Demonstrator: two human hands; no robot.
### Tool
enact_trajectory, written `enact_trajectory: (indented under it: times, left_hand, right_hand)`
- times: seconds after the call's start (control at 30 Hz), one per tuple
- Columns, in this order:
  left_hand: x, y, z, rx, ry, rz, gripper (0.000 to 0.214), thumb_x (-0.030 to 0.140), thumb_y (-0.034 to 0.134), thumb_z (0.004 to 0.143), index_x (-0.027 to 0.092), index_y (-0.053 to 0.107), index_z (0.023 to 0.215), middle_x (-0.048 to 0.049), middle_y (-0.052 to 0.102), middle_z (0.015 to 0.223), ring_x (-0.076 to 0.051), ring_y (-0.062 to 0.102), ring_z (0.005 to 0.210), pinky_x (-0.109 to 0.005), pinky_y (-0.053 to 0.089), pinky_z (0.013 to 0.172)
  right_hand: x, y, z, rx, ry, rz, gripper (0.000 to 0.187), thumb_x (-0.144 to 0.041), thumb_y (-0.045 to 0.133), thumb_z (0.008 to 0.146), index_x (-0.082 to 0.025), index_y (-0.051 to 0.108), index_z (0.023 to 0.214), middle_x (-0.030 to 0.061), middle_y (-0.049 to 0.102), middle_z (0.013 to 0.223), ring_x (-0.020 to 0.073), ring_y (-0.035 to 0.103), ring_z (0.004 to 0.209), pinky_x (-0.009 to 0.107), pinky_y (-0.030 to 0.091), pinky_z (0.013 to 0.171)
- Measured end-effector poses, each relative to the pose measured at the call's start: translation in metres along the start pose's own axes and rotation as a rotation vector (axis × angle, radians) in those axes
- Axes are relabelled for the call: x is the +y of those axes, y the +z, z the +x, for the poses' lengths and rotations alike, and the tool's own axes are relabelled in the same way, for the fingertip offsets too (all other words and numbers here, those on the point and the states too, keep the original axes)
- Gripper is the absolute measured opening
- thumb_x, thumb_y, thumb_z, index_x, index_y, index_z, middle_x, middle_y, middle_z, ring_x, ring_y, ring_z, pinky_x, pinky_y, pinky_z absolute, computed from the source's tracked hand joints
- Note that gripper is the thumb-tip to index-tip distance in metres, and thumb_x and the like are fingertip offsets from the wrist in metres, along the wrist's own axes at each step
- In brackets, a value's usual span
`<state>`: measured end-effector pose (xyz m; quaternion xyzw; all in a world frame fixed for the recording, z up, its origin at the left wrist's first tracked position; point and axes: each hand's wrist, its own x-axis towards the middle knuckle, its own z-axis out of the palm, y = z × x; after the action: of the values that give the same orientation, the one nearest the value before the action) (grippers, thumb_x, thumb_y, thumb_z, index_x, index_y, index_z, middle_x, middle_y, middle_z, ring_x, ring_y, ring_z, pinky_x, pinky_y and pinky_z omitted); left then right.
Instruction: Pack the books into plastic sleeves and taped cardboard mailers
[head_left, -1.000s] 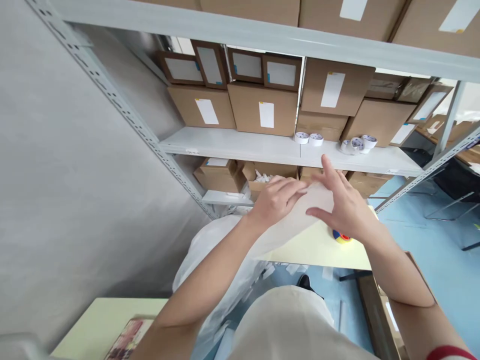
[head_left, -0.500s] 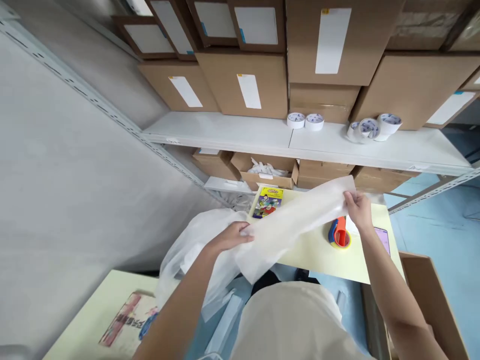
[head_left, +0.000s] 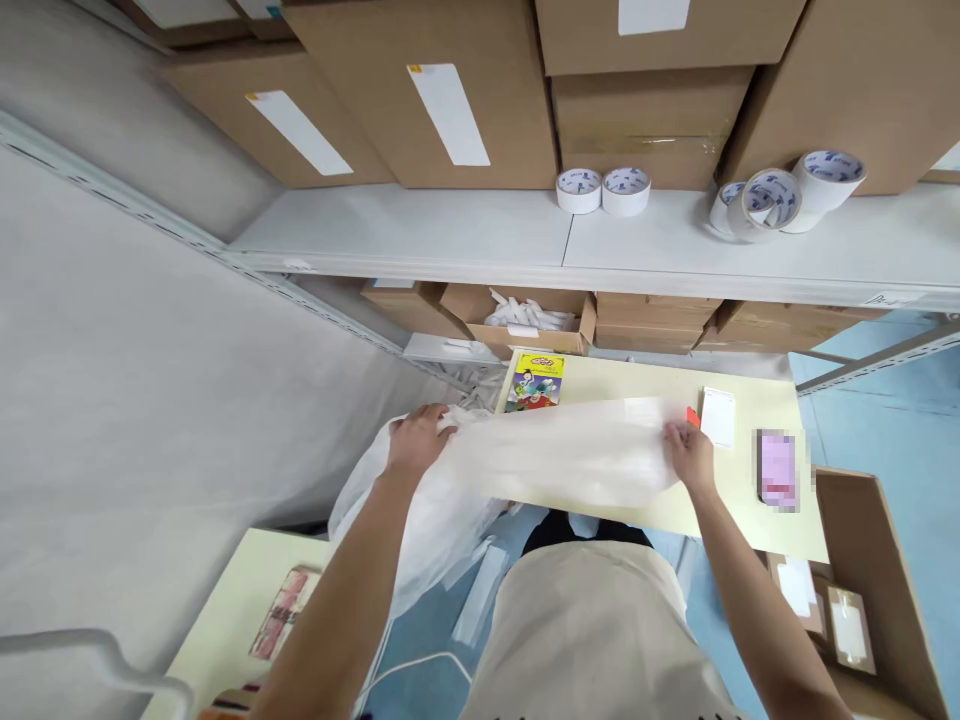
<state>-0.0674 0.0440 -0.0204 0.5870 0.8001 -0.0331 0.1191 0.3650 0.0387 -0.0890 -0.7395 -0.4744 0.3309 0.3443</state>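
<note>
A long strip of thin, white, translucent packing foam sheet (head_left: 570,450) stretches across the table between my hands. My right hand (head_left: 690,457) pinches its right end. At the left, my left hand (head_left: 420,438) grips the sheet where it joins a loose, bulky white heap (head_left: 427,535) hanging off the table's left side. Behind the strip lies a colourful yellow and purple book (head_left: 535,381), its lower edge near the sheet. Just a red corner of the tape dispenser (head_left: 693,417) shows beside my right hand; the sheet hides the rest.
The pale yellow table (head_left: 780,400) also bears a white card-like item (head_left: 718,417) and a blurred phone (head_left: 778,468). An open carton (head_left: 877,560) with small boxes stands at the right. Above runs a shelf (head_left: 450,225) with tape rolls (head_left: 626,191) and cartons.
The strip has swung from a slant to nearly level and lies lower over the table. My left hand moved up and left, my right hand down. The view shifted, and the sheet now covers most of the tape dispenser.
</note>
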Motion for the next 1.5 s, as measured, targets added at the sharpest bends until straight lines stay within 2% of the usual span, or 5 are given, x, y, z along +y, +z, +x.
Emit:
enact_trajectory:
  times: [0.37,0.6,0.8,1.07,1.5]
  left_hand:
    - [-0.068,-0.023,0.027,-0.169,0.062,0.223,0.024,0.037,0.063,0.077,0.021,0.070,0.093,-0.0136,0.073,0.092,-0.036,0.064,0.099,-0.056,0.032,0.099]
    - [0.012,0.014,0.012,0.370,0.158,0.005,0.041,0.024,0.051,0.086,0.019,0.059,0.126,-0.0203,0.041,0.149,-0.041,0.039,0.131,-0.062,0.025,0.104]
    - [0.070,0.095,-0.012,-0.211,0.828,0.013,0.049,0.039,0.059,0.083,0.021,0.058,0.129,-0.0146,0.051,0.144,-0.032,0.042,0.136,-0.050,0.023,0.115]
    - [0.044,0.182,-0.027,-0.365,0.589,0.173,0.087,0.050,0.065,0.078,0.019,0.031,0.151,-0.0169,0.015,0.162,-0.037,0.013,0.149,-0.058,0.019,0.115]
    - [0.044,0.202,-0.035,-0.393,0.185,0.105,0.088,0.061,0.050,0.084,0.016,0.020,0.154,-0.0229,0.020,0.159,-0.043,0.009,0.148,-0.068,0.017,0.110]
  right_hand:
    - [0.055,0.053,-0.032,-0.002,0.097,-0.182,0.046,-0.058,0.035,0.086,-0.019,0.059,0.081,0.0097,0.067,0.067,0.0240,0.062,0.061,0.032,0.043,0.059]
    - [0.067,0.076,-0.041,0.035,0.132,-0.313,0.029,-0.036,0.040,0.088,-0.016,0.060,0.089,0.0140,0.071,0.084,0.0228,0.063,0.071,0.030,0.041,0.066]
    - [0.086,0.076,-0.044,0.076,0.206,-0.348,0.033,-0.035,0.038,0.090,-0.013,0.061,0.097,0.0164,0.069,0.087,0.0268,0.063,0.076,0.035,0.043,0.068]
    - [0.079,0.076,-0.081,0.297,-0.241,-0.416,0.054,-0.042,0.046,0.092,-0.017,0.037,0.139,0.0235,0.043,0.139,0.0363,0.042,0.129,0.058,0.035,0.100]
    - [0.117,0.119,-0.075,-0.459,-0.206,-0.663,0.070,-0.027,0.057,0.087,-0.020,0.027,0.151,0.0172,0.019,0.161,0.0322,0.016,0.148,0.056,0.021,0.114]
